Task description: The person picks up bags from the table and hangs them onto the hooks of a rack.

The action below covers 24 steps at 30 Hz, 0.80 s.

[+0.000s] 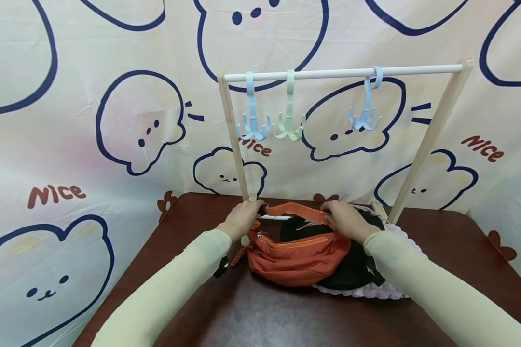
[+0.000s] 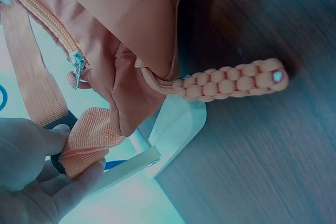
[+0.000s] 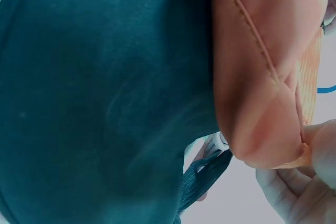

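An orange waist bag (image 1: 295, 260) with a zipper across its front hangs tilted just over the table, in front of a black bag (image 1: 353, 270). My left hand (image 1: 243, 219) pinches the strap near a dark buckle (image 2: 56, 163) at the bag's left end. At the other end my right hand (image 1: 346, 220) grips the strap where it joins the bag body. Between both hands the orange strap (image 1: 293, 208) runs along the top. A braided orange cord (image 2: 231, 81) dangles from the zipper side in the left wrist view.
Behind the bags stands a rack with a white rail (image 1: 325, 73) and wooden posts. Two blue hooks, a left one (image 1: 253, 113) and a right one (image 1: 365, 108), and a green hook (image 1: 289, 113) hang from it. Something lilac and frilly (image 1: 384, 291) lies under the black bag on the brown table (image 1: 243, 318).
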Each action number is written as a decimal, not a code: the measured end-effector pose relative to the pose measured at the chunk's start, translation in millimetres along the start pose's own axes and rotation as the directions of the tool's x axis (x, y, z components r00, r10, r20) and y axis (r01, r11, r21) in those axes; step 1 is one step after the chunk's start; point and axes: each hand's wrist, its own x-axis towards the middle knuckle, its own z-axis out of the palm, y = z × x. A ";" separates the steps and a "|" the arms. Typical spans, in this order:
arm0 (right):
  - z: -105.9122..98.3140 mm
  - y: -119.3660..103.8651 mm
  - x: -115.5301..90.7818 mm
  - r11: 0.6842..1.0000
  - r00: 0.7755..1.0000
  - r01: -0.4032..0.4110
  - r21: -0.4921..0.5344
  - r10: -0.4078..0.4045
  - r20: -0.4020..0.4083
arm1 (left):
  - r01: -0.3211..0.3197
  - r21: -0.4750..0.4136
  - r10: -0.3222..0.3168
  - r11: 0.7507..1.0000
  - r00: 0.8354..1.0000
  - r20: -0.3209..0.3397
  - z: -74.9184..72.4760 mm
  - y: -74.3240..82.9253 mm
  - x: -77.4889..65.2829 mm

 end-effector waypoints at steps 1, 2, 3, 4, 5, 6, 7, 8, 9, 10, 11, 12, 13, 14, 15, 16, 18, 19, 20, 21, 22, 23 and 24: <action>0.0 0.1 -1.1 1.000 1.000 0.005 0.003 -0.005 -0.004 | 0.002 -0.002 -0.002 1.000 1.000 0.002 -0.4 -0.2 -0.8; -0.1 0.6 -2.0 1.000 1.000 0.014 0.006 -0.014 -0.005 | 0.004 -0.004 -0.004 1.000 1.000 0.003 -0.7 -0.4 -1.7; -0.2 1.0 -2.9 1.000 1.000 0.023 0.003 -0.023 -0.008 | 0.006 -0.008 -0.006 1.000 1.000 0.004 -1.1 -0.5 -2.7; -0.6 1.2 -4.0 0.999 0.999 0.036 0.001 -0.036 -0.012 | 0.007 -0.011 -0.007 1.000 1.000 0.005 -1.5 -0.3 -3.7; -0.7 1.6 -5.0 0.999 0.999 0.044 0.001 -0.044 -0.015 | 0.007 -0.018 -0.007 1.000 1.000 0.005 -1.9 -0.4 -4.4; -1.0 1.9 -5.9 0.999 0.998 0.052 0.001 -0.052 -0.018 | 0.008 -0.026 -0.008 1.000 1.000 0.004 -2.2 -0.5 -5.0; -1.3 2.1 -6.8 0.998 0.998 0.057 0.004 -0.057 -0.020 | 0.009 -0.035 -0.009 0.999 1.000 0.003 -2.5 -0.7 -5.7; -1.5 2.2 -7.7 0.998 0.998 0.064 0.003 -0.064 -0.023 | 0.010 -0.044 -0.010 0.999 1.000 0.001 -2.8 -1.1 -6.1; -1.8 2.2 -8.4 0.998 0.997 0.069 0.003 -0.069 -0.026 | 0.011 -0.053 -0.011 0.999 1.000 0.001 -3.1 -1.3 -6.6; -1.7 2.3 -9.2 0.997 0.997 0.071 0.007 -0.071 -0.027 | 0.013 -0.062 -0.013 0.998 1.000 0.002 -3.1 -1.5 -7.1; -1.7 2.4 -9.8 0.997 0.997 0.073 0.007 -0.072 -0.027 | 0.014 -0.071 -0.014 0.997 1.000 0.003 -3.0 -1.7 -7.4; -1.7 2.4 -10.3 0.997 0.997 0.071 0.010 -0.071 -0.026 | 0.016 -0.078 -0.016 0.997 1.000 0.005 -2.8 -1.8 -7.6; -1.5 2.5 -10.6 0.998 0.997 0.067 0.011 -0.067 -0.024 | 0.015 -0.080 -0.015 0.997 1.000 0.005 -2.8 -1.9 -8.0; -1.3 2.7 -10.7 0.998 0.998 0.064 0.013 -0.064 -0.022 | 0.014 -0.082 -0.014 0.997 1.000 0.005 -2.4 -1.9 -8.2; -1.1 2.9 -10.8 0.998 0.998 0.060 0.015 -0.060 -0.019 | 0.015 -0.083 -0.015 0.996 1.000 0.005 -2.1 -2.1 -8.3; -0.8 3.1 -10.9 0.998 0.998 0.056 0.017 -0.056 -0.017 | 0.016 -0.082 -0.016 0.996 1.000 0.004 -1.8 -2.0 -8.4; 0.0 3.9 -11.0 0.999 0.999 0.049 0.021 -0.048 -0.016 | 0.020 -0.091 -0.020 0.996 1.000 0.001 -1.4 -2.1 -8.9; 0.3 4.3 -11.1 0.999 0.999 0.049 0.019 -0.049 -0.018 | 0.023 -0.103 -0.023 0.994 1.000 -0.001 -1.0 -2.5 -9.2; 0.5 4.5 -11.2 0.998 0.999 0.051 0.021 -0.051 -0.020 | 0.024 -0.114 -0.025 0.993 1.000 -0.004 -0.6 -3.0 -9.5; 0.7 4.7 -11.4 0.998 0.998 0.054 0.020 -0.053 -0.024 | 0.025 -0.125 -0.026 0.992 1.000 -0.007 -0.5 -3.5 -10.0; 0.9 4.9 -11.6 0.998 0.998 0.057 0.023 -0.057 -0.027 | 0.025 -0.138 -0.026 0.990 1.000 -0.010 -0.4 -3.9 -10.4; 1.0 5.3 -11.7 0.998 0.998 0.060 0.023 -0.059 -0.030 | 0.023 -0.149 -0.025 0.989 1.000 -0.013 -0.3 -4.7 -10.8; 1.1 5.5 -11.8 0.998 0.997 0.065 0.024 -0.064 -0.035 | 0.020 -0.157 -0.023 0.987 1.000 -0.017 0.0 -5.6 -10.9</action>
